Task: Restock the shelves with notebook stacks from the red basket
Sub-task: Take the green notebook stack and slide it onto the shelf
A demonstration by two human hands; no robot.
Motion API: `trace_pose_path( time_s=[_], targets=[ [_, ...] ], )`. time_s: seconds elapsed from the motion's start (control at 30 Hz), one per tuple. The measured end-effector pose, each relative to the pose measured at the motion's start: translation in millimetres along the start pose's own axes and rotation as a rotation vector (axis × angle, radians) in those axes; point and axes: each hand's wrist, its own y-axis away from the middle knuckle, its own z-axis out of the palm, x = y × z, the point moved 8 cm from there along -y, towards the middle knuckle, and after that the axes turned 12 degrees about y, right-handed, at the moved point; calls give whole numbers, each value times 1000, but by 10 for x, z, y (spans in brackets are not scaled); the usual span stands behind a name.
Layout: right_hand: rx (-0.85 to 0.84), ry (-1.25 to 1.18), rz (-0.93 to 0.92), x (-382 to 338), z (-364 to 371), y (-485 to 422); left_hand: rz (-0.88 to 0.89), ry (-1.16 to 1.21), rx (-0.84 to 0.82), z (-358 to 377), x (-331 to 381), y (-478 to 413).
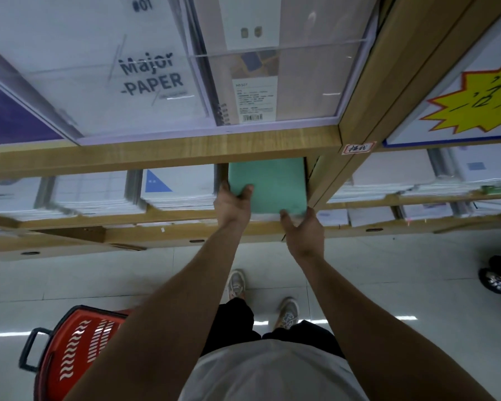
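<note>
Green notebook stack (268,188) half-in the shelf (162,153) slot beside the upright; left hand (232,204) and right hand (302,231) clasp near corners; likely heavy, slippery, sag-prone—support underneath.

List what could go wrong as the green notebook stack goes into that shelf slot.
1. The green notebook stack sits tight against the wooden upright on its right, so a corner could catch or crumple there.
2. The left hand and right hand grip only the stack's near edge; the loose white notebooks underneath could fan out or slip.
3. The red basket stands on the floor close behind the person's left side, a likely trip hazard when stepping back.
</note>
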Motion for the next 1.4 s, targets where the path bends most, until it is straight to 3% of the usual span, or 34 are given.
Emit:
trace_pose_path(
  time_s=[0.37, 0.67, 0.97, 1.13, 1.4],
  targets=[
    [-118, 83, -78, -220, 148, -193, 23, -73, -3, 177, 152, -391],
    [-207, 122, -123, -230, 150, -268, 81, -59, -170, 231, 108, -489],
    [-1, 375, -440, -561, -90, -60, 175, -69, -243, 212, 63, -293],
    [170, 630, -572, -823, -63, -159, 164, -82, -323, 160, 53, -335],
    [8, 763, -568, -810, 118, -227, 176, -236, -341, 177, 100, -301]
  ],
)
